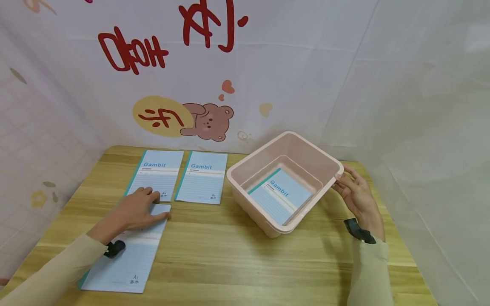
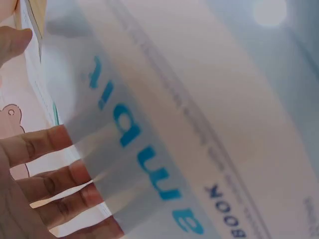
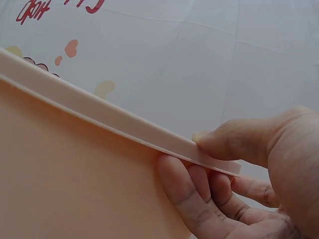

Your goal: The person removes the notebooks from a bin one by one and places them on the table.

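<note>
My left hand (image 1: pixel 139 210) lies over the top end of the nearest notebook (image 1: pixel 124 255). In the left wrist view its fingertips (image 2: pixel 82 172) touch the edge of the cover, spread a little, with the thumb apart from them. My right hand (image 1: pixel 357 193) grips the rim of a pale pink plastic bin (image 1: pixel 256 212) at its right corner. The right wrist view shows the thumb above the rim (image 3: pixel 124 127) and the curled fingers below it. Inside the bin lies a light blue notebook (image 1: pixel 281 195) marked "Gambit". The bin looks tilted.
Two more Gambit notebooks lie side by side at the back left, one notebook (image 1: pixel 155 170) beyond my left hand and another notebook (image 1: pixel 201 178) to its right. All rest on a wood-grain table (image 1: pixel 214 259). A white printed sheet (image 1: pixel 287 85) hangs behind the table.
</note>
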Demonstrator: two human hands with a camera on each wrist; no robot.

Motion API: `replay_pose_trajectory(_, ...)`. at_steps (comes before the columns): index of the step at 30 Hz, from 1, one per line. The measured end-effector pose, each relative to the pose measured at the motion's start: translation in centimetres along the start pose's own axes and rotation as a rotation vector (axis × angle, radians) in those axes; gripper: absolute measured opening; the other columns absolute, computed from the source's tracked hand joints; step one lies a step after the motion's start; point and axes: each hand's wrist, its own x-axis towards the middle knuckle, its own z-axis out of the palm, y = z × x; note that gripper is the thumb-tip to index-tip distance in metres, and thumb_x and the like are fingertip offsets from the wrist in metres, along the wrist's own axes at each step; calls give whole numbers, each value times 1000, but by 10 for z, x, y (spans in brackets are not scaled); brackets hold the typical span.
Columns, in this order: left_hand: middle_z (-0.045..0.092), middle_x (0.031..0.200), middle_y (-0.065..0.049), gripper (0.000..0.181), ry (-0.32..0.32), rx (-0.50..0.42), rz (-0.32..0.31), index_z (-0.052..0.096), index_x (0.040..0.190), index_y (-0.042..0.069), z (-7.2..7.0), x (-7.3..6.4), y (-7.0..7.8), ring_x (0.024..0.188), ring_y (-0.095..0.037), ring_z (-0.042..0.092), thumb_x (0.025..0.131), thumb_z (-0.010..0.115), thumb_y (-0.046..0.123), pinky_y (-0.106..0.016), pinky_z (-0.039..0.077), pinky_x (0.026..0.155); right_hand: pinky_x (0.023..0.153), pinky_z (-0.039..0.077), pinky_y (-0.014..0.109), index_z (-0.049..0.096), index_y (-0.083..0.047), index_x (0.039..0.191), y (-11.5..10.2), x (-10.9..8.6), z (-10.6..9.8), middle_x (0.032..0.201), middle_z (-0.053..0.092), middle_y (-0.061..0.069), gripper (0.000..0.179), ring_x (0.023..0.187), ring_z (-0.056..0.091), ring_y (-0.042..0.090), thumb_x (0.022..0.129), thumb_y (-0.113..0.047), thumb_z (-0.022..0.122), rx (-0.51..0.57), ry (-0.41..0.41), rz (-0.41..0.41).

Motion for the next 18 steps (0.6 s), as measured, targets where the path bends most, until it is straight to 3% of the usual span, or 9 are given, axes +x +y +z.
replay_pose_trajectory(4, 61, 90, -5, 51, 32, 9, 20, 67, 96, 11, -1, -2, -2, 77, -19, 55, 85, 73, 61, -44, 53, 68, 87, 60, 30, 36, 0, 144, 0, 0, 1, 119, 65, 11, 43, 100, 73, 20, 103, 12, 43, -5, 4, 3)
replay_pose_trajectory(11, 62, 87, -4, 44, 62, 26, 28, 66, 93, 13, -2, 2, -7, 72, -17, 52, 85, 75, 55, -39, 49, 62, 86, 60, 30, 32, -1, 145, -1, 0, 1, 118, 66, 10, 45, 99, 73, 20, 103, 12, 43, -8, 16, 10)
replay_pose_trajectory(18, 67, 99, -11, 47, 128, -49, 30, 67, 106, 8, -14, 13, -4, 78, -22, 58, 87, 76, 50, -41, 51, 64, 86, 60, 29, 30, 1, 147, -2, -1, 1, 119, 66, 10, 47, 100, 73, 19, 103, 11, 44, -25, 11, 1)
